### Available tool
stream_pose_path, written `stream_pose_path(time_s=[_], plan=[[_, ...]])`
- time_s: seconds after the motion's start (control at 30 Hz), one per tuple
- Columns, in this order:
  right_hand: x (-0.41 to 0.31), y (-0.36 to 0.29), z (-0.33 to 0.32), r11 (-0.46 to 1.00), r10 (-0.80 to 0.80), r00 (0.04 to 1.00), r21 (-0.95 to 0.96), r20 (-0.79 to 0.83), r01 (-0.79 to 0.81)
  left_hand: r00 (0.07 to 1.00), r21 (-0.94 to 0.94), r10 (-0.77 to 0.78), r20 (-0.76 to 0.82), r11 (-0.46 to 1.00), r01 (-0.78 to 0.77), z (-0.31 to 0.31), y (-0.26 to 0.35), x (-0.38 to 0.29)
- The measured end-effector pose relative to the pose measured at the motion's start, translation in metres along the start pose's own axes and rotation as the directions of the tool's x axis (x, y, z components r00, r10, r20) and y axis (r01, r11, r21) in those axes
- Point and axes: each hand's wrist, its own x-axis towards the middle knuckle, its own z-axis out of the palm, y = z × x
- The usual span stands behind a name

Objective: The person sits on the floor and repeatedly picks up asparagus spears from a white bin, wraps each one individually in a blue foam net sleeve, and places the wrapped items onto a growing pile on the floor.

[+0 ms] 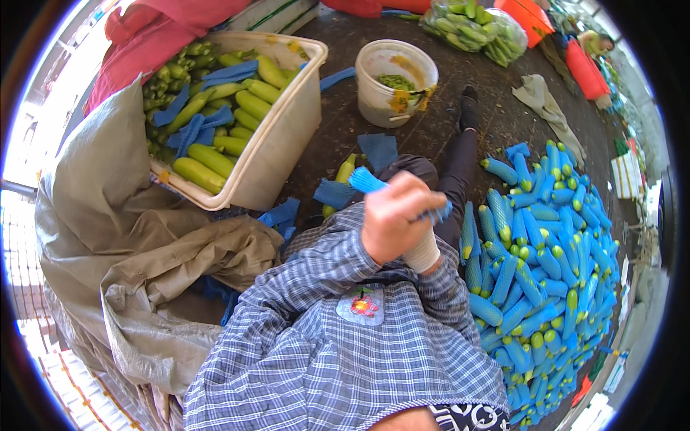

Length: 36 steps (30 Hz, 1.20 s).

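My left hand (393,213), bare and slightly blurred, is closed around a blue foam net sleeve (366,180) above my lap. One end of the netting sticks out past the knuckles at upper left, and more blue netting (441,212) shows at the right. Behind it is my right hand (422,254), in a pale glove or wrap; its fingers are hidden, so its grip cannot be told. Just beyond my hands, a light green zucchini (345,169) lies on the floor among loose flat blue net sleeves (333,194).
At left, a white plastic bin (294,124) holds zucchini and loose netting, beside a draped tarp (97,178). A white bucket (372,102) with green scraps stands ahead. Netted zucchini (539,258) are heaped at right. Bagged vegetables (458,29) and another person (593,43) are farther off.
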Motion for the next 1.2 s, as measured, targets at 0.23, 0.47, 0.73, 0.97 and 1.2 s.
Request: stream_pose_path(time_s=[0.23,0.47,0.73,0.97,1.2], plan=[[0.102,0.103,-0.03,0.286,0.328,0.866,0.834,0.378,-0.472,0.981,-0.234,-0.152,-0.12,0.965,0.121,0.029,-0.016,0.025],[0.148,0.07,-0.014,0.123,0.515,0.798,0.894,0.313,-0.431,0.939,-0.287,-0.256,0.229,0.904,0.316,0.002,-0.053,0.043],[0.164,0.058,0.02,0.594,0.385,0.88,0.655,0.279,-0.467,0.885,-0.228,-0.446,0.137,0.855,0.466,0.02,-0.065,0.019],[0.128,0.051,-0.007,0.614,0.454,0.855,0.607,0.25,-0.504,0.982,0.383,-0.152,-0.111,0.906,0.183,-0.113,-0.187,0.117],[0.058,0.061,-0.013,0.209,0.535,0.769,0.826,0.351,-0.523,0.786,0.948,-0.545,0.291,0.054,-0.313,-0.254,-0.356,0.111]])
